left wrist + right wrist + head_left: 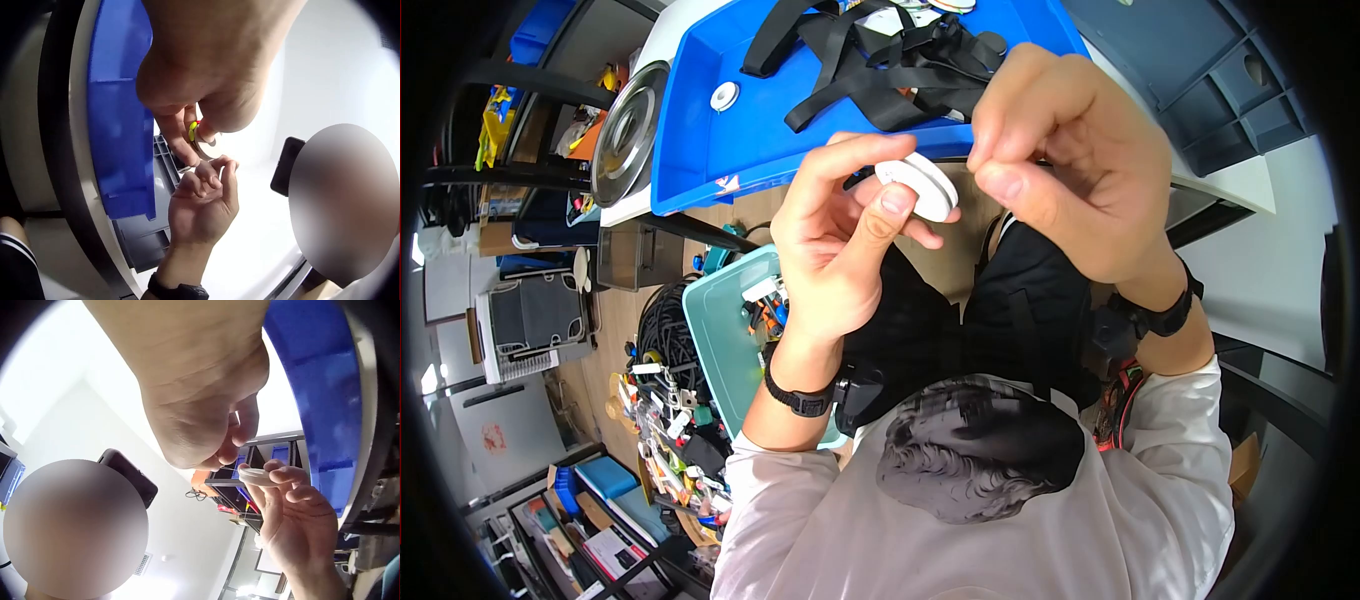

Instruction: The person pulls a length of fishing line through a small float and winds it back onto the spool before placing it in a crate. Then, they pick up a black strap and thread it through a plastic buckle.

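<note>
My left hand holds a small white spool, thumb on its near face and fingers behind it. A groove runs round the spool's edge. To the right and slightly higher, my right hand has its thumb and forefinger tips brought together, the other fingers curled. I cannot tell whether a fine strand lies between those tips. In the right wrist view the right fingertips come close to the spool. The left wrist view has the spool partly hidden by the left hand.
A blue tray on the table holds black straps and another white spool. A round metal lid stands left of it. Below is a teal bin with small items; a grey crate sits at right.
</note>
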Tool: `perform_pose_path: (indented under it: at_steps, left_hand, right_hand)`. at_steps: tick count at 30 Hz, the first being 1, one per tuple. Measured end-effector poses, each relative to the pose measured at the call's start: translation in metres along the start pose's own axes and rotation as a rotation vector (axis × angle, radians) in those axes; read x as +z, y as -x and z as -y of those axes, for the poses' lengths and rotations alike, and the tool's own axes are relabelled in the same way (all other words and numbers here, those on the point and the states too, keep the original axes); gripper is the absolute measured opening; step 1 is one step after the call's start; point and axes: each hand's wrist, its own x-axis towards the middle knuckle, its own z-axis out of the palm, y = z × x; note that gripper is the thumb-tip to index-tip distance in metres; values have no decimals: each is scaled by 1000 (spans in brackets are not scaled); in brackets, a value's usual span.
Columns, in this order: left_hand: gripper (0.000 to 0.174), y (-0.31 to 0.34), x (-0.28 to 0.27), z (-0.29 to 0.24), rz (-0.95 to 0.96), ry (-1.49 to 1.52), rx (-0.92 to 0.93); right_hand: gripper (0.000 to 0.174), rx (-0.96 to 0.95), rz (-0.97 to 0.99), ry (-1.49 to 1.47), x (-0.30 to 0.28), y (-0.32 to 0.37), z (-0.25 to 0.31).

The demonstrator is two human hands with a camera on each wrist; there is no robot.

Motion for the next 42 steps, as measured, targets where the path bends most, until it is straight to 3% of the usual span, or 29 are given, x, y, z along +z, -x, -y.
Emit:
perform_pose_path:
  at_steps: [11,13,17,19,26,29,32,37,42]
  left_hand:
    - [32,0,-1,2,20,-213,94]
    - [32,-1,1,1,14,-234,117]
    - [34,0,0,1,18,-262,122]
    - [37,1,2,-2,-8,-145,81]
    - [41,0,2,0,2,-76,94]
    - [33,0,7,3,-57,-17,123]
    - [34,1,7,6,-152,-49,110]
    - [31,1,4,10,-180,-48,62]
    - [29,1,9,6,-194,18,25]
  right_hand:
    - [15,142,-137,-190,-2,3,11]
    - [15,47,-76,-109,-5,2,9]
    - [16,67,-59,-132,-1,7,12]
    - [18,54,58,25,-4,9,11]
    - [21,29,77,159,1,15,4]
    - [23,-27,75,234,9,17,3]
    - [25,81,-6,238,14,21,3]
    - [29,-51,-167,259,21,22,-5]
    - [27,-63,-258,226,28,25,-9]
